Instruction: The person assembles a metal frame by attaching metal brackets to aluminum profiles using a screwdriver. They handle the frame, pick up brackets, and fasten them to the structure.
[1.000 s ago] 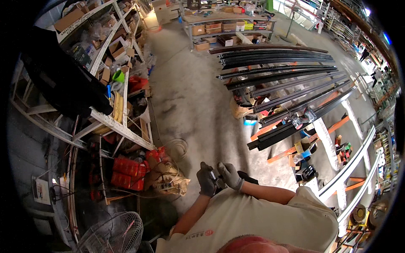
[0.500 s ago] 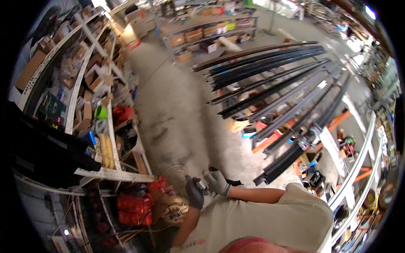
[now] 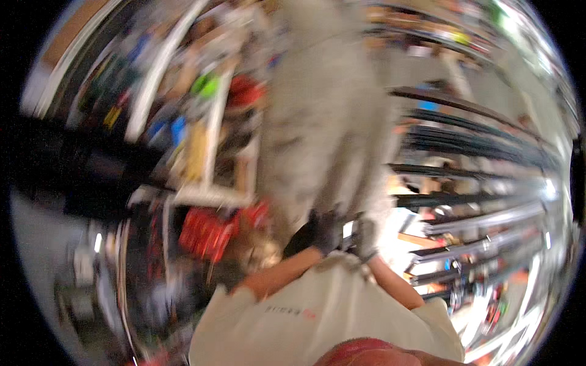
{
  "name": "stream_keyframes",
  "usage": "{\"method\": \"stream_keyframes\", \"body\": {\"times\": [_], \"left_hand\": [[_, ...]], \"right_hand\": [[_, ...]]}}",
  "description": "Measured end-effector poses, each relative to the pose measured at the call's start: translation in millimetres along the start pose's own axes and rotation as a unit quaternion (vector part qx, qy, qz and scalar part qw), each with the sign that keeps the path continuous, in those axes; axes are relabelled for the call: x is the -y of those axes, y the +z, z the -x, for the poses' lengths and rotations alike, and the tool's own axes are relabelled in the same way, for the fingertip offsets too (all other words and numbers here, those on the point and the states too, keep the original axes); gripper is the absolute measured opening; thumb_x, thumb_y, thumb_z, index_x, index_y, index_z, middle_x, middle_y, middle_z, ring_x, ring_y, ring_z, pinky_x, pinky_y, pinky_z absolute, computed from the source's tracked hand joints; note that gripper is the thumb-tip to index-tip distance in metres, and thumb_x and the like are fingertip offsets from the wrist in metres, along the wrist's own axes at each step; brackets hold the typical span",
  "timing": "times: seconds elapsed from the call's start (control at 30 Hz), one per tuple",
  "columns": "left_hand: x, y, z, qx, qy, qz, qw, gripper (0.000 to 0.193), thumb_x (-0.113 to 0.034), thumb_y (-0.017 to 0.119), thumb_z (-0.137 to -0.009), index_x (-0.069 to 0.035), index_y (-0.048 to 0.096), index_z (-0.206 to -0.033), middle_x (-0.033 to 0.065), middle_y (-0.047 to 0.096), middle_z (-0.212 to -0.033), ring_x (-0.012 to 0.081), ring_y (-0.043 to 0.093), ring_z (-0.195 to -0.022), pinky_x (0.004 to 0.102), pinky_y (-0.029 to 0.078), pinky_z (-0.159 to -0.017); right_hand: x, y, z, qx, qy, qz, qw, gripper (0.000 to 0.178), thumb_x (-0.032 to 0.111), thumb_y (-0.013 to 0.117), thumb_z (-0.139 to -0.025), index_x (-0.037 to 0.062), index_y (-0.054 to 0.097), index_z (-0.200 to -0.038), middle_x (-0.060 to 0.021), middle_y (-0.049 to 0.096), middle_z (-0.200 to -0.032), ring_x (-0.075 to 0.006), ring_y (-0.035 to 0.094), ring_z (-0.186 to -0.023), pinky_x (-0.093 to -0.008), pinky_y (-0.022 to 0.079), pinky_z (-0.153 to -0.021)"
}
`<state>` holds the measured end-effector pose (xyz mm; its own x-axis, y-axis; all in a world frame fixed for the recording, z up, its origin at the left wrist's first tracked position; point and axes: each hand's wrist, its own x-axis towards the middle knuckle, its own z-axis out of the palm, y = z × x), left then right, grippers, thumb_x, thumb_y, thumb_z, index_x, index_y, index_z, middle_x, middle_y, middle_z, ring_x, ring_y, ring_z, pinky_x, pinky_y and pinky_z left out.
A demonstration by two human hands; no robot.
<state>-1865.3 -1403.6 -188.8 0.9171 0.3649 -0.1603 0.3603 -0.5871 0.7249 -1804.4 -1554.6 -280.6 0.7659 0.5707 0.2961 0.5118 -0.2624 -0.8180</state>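
Observation:
My left hand and my right hand, both in dark grey gloves, are close together in front of my belly. Between them shows a small bright, pale thing, too smeared to name. The fingers look curled in around it, though motion blurs their outlines. Dark shapes lie beside the left glove, and I cannot tell what they are.
A white-framed shelf crammed with boxes and loose goods stands on the left, with red packages below it. Long dark metal profiles lie across a rack on the right. Concrete floor runs between them.
The whole view has swung round and blurred; the shelf and profiles now sit on either side of me. My hands stay together at the body, the small thing still between them.

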Motion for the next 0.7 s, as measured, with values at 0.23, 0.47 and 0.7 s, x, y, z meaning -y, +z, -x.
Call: {"method": "stream_keyframes", "body": {"times": [0.23, 0.47, 0.7], "left_hand": [[33, -14, -76, -0.055, -0.243, 0.539, 0.805, 0.036, -0.04, 0.054, -0.103, -0.013, 0.055, -0.079, -0.0022, 0.05, -0.065, 0.0125, 0.052, -0.057, 0.0301, 0.045, -0.053], [55, -66, -212, 0.038, -0.19, 0.594, 0.781, 0.037, -0.042, 0.052, -0.102, -0.013, 0.058, -0.079, -0.0016, 0.054, -0.068, 0.0111, 0.051, -0.059, 0.0275, 0.043, -0.052], [86, -152, -334, 0.082, -0.087, 0.542, 0.832, 0.035, -0.039, 0.052, -0.101, -0.01, 0.06, -0.084, 0.0011, 0.057, -0.073, 0.0128, 0.057, -0.065, 0.0317, 0.049, -0.055]], "right_hand": [[84, -9, -119, -0.029, 0.226, -0.219, 0.949, 0.047, 0.033, 0.048, -0.106, 0.0031, 0.048, -0.07, 0.0042, 0.041, -0.065, -0.0062, 0.038, -0.063, -0.0293, 0.035, -0.052], [52, 39, -227, -0.139, 0.176, -0.165, 0.96, 0.055, 0.044, 0.044, -0.107, 0.0046, 0.049, -0.069, 0.005, 0.039, -0.062, -0.006, 0.036, -0.06, -0.03, 0.033, -0.05], [62, 88, -362, -0.184, 0.118, -0.047, 0.975, 0.031, 0.032, 0.064, -0.093, 0.0039, 0.057, -0.081, -0.002, 0.049, -0.066, -0.0097, 0.041, -0.061, -0.031, 0.038, -0.053]]}}
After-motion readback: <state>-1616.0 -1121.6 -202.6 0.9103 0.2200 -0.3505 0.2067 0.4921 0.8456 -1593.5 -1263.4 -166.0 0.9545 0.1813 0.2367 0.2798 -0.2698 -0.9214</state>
